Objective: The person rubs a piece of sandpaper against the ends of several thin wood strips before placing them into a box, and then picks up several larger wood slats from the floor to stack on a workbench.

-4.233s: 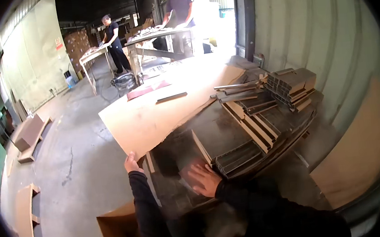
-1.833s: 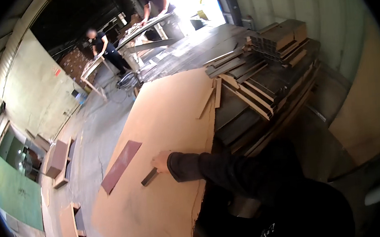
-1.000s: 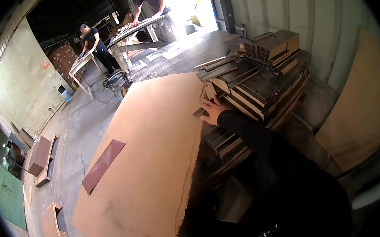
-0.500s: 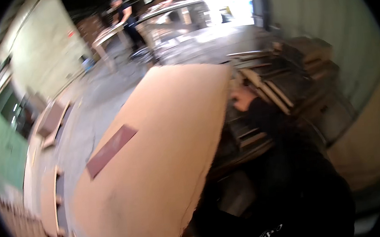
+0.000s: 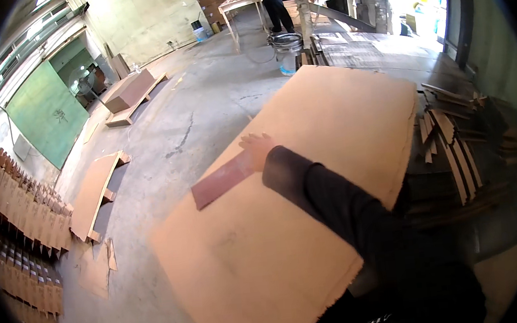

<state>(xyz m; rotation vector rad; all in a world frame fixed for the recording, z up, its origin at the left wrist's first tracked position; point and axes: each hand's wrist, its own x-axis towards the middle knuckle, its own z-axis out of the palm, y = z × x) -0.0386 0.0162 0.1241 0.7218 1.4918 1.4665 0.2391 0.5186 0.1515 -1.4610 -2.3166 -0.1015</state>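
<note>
My right hand lies with its fingers spread over one end of a reddish-brown strip, covering that end; my thumb is hard to make out. The strip lies along the left edge of a cardboard sheet, whose near corner is cut off below. My sleeve hides part of its right edge, past which a pile of strips fades into shadow.

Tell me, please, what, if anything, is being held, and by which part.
The right hand is at the right end of the maroon strip on the brown sheet; whether it grips cannot be told. The left hand is out of view.
</note>
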